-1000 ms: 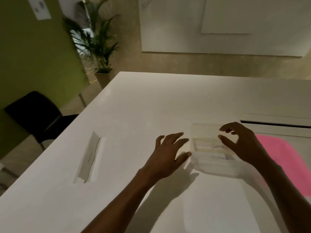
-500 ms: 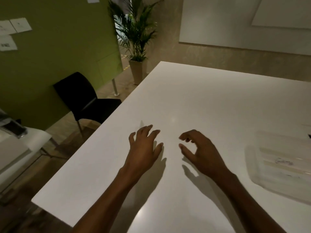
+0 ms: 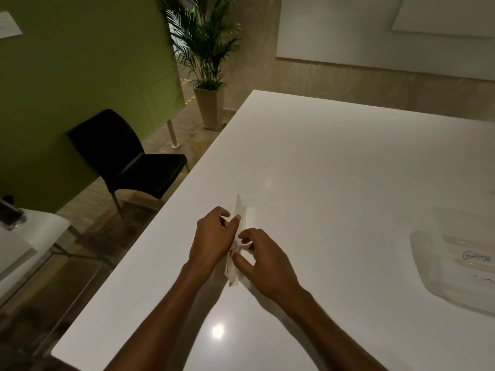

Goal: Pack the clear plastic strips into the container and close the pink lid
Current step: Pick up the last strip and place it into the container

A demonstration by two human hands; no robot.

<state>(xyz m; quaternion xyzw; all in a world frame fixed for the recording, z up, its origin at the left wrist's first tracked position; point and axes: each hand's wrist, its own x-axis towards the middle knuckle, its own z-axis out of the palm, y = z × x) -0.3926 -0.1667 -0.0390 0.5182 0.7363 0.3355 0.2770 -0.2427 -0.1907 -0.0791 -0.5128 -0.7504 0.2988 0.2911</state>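
Because the clear strip (image 3: 237,236) lies flat on the table (image 3: 334,170), we pinch it with our left hand (image 3: 213,236) and right hand (image 3: 263,259) to tilt it; container (image 3: 455,266) waits well right

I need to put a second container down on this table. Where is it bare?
Bare: the table beyond both hands, and between the right hand and the container. Crowded: around the strip under the left hand.
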